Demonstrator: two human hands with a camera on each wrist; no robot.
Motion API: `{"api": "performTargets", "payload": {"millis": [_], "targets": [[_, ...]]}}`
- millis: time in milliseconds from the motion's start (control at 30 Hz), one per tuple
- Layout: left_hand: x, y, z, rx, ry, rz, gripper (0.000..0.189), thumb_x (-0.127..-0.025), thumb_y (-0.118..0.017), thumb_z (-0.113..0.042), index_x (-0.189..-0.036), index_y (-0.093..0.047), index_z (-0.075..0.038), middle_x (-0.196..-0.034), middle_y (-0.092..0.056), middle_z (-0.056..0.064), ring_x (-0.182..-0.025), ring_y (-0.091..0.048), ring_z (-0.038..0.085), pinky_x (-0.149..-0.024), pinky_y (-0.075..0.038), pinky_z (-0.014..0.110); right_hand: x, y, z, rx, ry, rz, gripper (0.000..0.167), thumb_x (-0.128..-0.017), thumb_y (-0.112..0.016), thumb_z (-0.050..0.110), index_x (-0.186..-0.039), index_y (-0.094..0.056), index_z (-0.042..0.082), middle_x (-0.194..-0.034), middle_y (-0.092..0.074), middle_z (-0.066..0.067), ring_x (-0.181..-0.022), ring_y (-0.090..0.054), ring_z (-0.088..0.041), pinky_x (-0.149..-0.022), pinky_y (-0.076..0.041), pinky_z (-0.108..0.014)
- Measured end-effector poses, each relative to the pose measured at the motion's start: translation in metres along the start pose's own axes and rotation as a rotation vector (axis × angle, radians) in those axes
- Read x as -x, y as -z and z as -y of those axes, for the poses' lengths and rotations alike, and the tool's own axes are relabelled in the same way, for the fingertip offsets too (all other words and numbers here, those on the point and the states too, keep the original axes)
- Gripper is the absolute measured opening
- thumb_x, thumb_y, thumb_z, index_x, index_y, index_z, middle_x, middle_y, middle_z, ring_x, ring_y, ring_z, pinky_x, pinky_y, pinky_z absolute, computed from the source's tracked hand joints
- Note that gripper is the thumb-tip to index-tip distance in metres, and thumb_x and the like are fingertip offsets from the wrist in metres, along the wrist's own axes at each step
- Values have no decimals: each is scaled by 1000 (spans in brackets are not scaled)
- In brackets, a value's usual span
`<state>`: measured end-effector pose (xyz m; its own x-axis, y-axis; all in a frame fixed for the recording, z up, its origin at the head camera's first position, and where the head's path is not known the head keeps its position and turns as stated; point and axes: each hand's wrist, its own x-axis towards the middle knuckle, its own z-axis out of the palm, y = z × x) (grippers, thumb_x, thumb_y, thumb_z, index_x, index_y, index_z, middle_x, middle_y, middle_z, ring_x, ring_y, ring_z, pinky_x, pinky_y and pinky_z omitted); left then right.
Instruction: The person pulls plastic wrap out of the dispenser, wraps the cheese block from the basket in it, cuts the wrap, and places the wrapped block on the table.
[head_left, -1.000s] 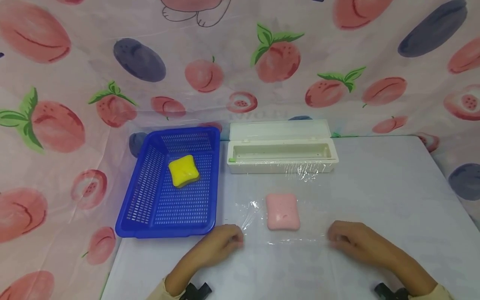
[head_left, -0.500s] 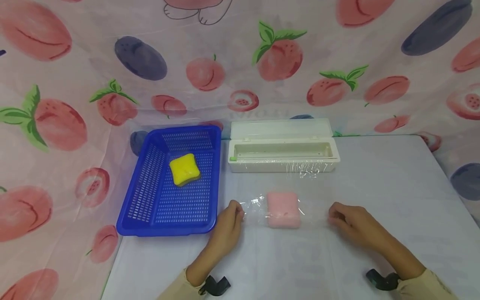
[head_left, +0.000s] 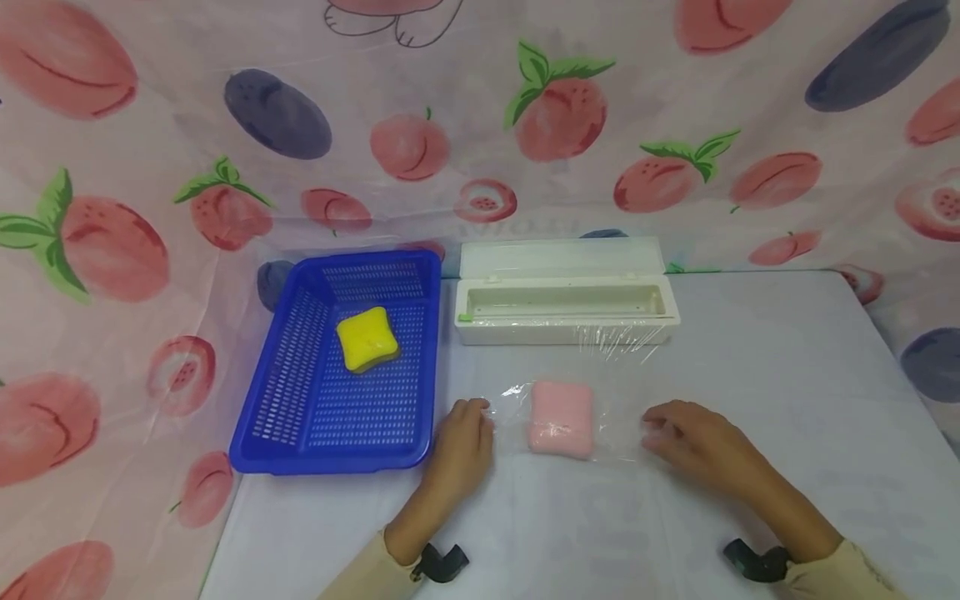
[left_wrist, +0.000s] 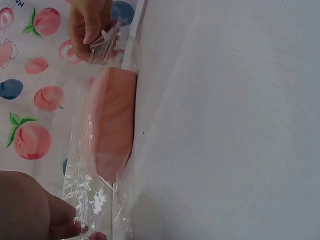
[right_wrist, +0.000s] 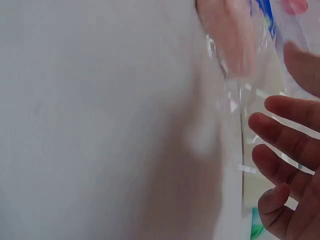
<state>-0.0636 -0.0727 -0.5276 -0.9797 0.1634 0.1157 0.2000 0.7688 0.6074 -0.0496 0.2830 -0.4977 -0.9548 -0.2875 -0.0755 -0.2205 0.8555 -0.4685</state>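
A pink rounded-square block (head_left: 561, 419) lies on the white-covered table, wrapped in a strip of clear cling film (head_left: 618, 425) whose ends reach out to both sides. My left hand (head_left: 459, 446) is at the film's left end, fingers loosely extended with their tips right at it. At the other end is my right hand (head_left: 697, 442); the right wrist view shows its fingers (right_wrist: 285, 135) spread apart beside the film, gripping nothing. In the left wrist view, the thick side of the pink block (left_wrist: 115, 125) shows through the film.
Left of the block stands a blue perforated basket (head_left: 258, 446) with a yellow rounded-square block (head_left: 367, 337) in it. A white cling film dispenser (head_left: 525, 333) sits behind, lid raised, loose film hanging over its front. A fruit-print cloth (head_left: 420, 67) covers the back.
Both hands moved away from me along with the film ends, and the near part of the film folded up against the block. The fingers have since loosened, and the block shifted slightly left.
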Motion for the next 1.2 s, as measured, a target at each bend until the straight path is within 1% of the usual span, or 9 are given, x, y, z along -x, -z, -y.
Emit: {"api": "performTargets", "payload": {"millis": [100,267,500,633,733,867,1000,1100,1200], "targets": [[0,1,-5,-58,-37,-4,21,-101,-60,-18,-118,-67,-9,-100,-65,6,-91,-62,23,-81,-51,38,-3,-3,12,-4,52,6,38,-84,-83,41,-117,-73,24,-102,-71,13,-91,-62,-8,-77,-54,-34],[-6,1,-8,-157,-86,-58,6,-98,-66,-15,-93,-69,-12,-83,-62,1,-77,-58,21,-69,-47,32,-11,-9,20,17,107,-11,14,-83,-84,25,-95,-77,26,-84,-67,19,-78,-57,0,-69,-51,-27],[-12,-8,-5,-210,-110,-21,8,-91,-74,-14,-84,-71,-12,-77,-62,1,-71,-60,20,-59,-46,27,-17,-14,16,-66,-56,53,6,-86,-80,21,-85,-75,24,-70,-65,15,-66,-53,-3,-60,-45,-25],[-12,-11,-6,-267,-134,-37,4,-89,-76,-15,-91,-73,-13,-84,-66,2,-76,-62,22,-60,-48,30,-17,-17,15,-42,-112,83,9,-86,-79,19,-94,-75,20,-75,-68,11,-70,-57,-8,-61,-47,-29],[-8,-8,-10,-294,-146,-56,13,-89,-77,-14,-101,-73,-14,-95,-66,3,-87,-62,22,-70,-49,34,-14,-14,17,-2,-124,21,22,-83,-80,16,-104,-74,17,-83,-69,7,-75,-60,-11,-62,-47,-31],[4,0,-19,-276,-251,-40,17,-88,-78,-14,-103,-74,-18,-99,-66,-1,-91,-61,18,-74,-49,33,-8,-10,26,27,-12,-114,31,-80,-84,16,-109,-72,17,-83,-61,10,-71,-52,-6,-60,-43,-25],[10,2,-29,-211,-388,49,21,-89,-79,-17,-109,-76,-18,-98,-68,-3,-87,-63,13,-73,-54,25,-7,-16,39,45,203,-148,33,-78,-88,24,-108,-73,24,-77,-56,18,-65,-44,3,-56,-42,-18],[7,0,-32,-197,-421,91,28,-89,-79,-21,-117,-75,-17,-102,-70,-2,-90,-65,12,-76,-56,24,-10,-24,46,67,319,-143,37,-76,-89,29,-109,-74,26,-81,-63,19,-67,-49,6,-59,-47,-17],[3,-4,-33,-209,-434,101,32,-88,-80,-21,-120,-75,-17,-103,-72,-2,-91,-68,12,-79,-56,24,-14,-30,49,87,368,-167,39,-75,-90,30,-110,-75,25,-82,-68,15,-69,-53,4,-62,-50,-19]]}}
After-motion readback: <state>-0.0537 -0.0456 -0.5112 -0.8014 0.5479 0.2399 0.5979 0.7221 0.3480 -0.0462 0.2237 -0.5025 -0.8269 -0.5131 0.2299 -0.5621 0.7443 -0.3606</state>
